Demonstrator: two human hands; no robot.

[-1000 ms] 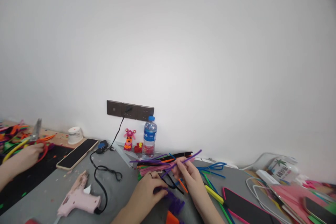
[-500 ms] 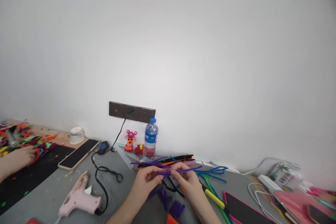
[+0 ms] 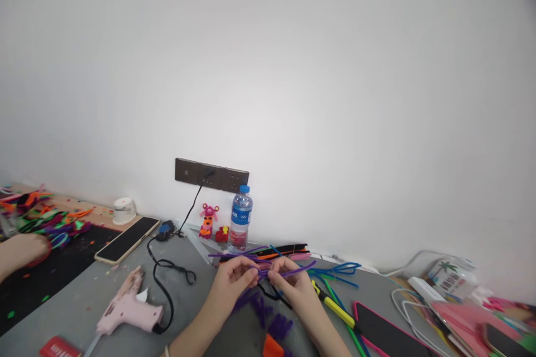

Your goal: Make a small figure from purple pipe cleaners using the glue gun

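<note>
Purple pipe cleaners [image 3: 298, 269] stretch between my two hands above the grey table. My left hand [image 3: 234, 283] pinches them on the left, thumb against fingers. Close beside it, my right hand [image 3: 288, 284] grips them from the right, and one purple end sticks out past its fingers. Below the hands lie coiled purple pipe cleaners [image 3: 280, 326] and an orange piece [image 3: 273, 346]. Behind the hands, black and orange pipe cleaners [image 3: 288, 251] rest near the wall. A yellow-handled cutter [image 3: 338, 311] lies right of my right hand.
A pink glue gun [image 3: 129, 312] with a black cord lies left, near a phone [image 3: 128, 240]. A water bottle [image 3: 240, 220] and small figures [image 3: 206, 222] stand by the wall. At far left is another person's arm [image 3: 20, 254]. A pink-edged tablet [image 3: 387, 332] lies right.
My hands have drawn slightly closer together, and the right end of the purple pipe cleaners has shifted a little left. The other person's hand has moved left. The view has tilted slightly.
</note>
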